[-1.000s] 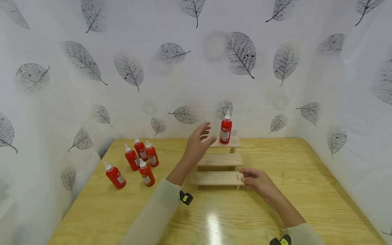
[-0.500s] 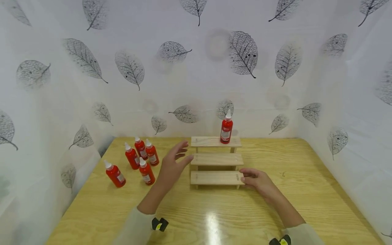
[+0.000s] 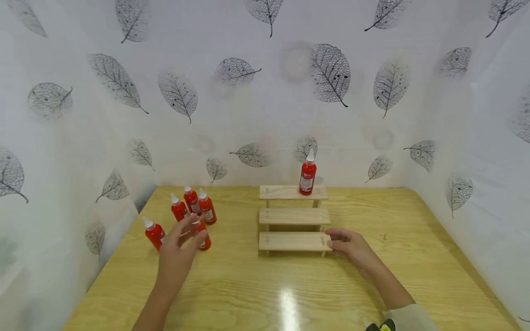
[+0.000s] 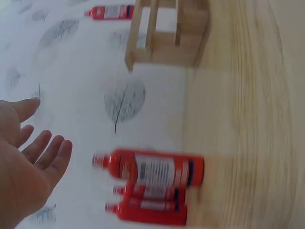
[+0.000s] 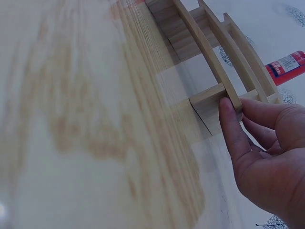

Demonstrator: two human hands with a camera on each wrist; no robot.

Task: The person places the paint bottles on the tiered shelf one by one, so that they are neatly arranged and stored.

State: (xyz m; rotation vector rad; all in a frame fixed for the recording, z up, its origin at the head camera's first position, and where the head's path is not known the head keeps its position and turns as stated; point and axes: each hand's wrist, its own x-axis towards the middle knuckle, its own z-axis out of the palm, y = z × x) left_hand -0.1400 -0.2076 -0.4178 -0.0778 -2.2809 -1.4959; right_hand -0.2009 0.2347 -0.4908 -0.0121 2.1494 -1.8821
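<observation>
My left hand [image 3: 175,257] hovers by the red bottles at the table's left, fingers loosely curved and apart from the thumb. It overlaps a white-tipped red bottle [image 3: 204,241] in the head view; in the left wrist view nothing lies between the fingers, and a red bottle [image 4: 162,169] stands beyond them. My right hand [image 3: 352,248] pinches the right end of the lowest tier of a three-tier wooden stand [image 3: 294,216], thumb and fingers on either side of the board [image 5: 217,71]. On the top tier, toward the right, one red bottle [image 3: 307,178] stands upright.
Behind my left hand several more bottles cluster, among them a back bottle [image 3: 191,201] and a bottle [image 3: 208,211] to its right. Another bottle [image 3: 154,235] stands farther left. A leaf-print curtain [image 3: 256,110] surrounds the wooden table [image 3: 256,294] at back and sides.
My left hand has moved from beside the top-tier bottle, left and toward me, to the bottle group. My right hand keeps its grip on the stand, which stays in place.
</observation>
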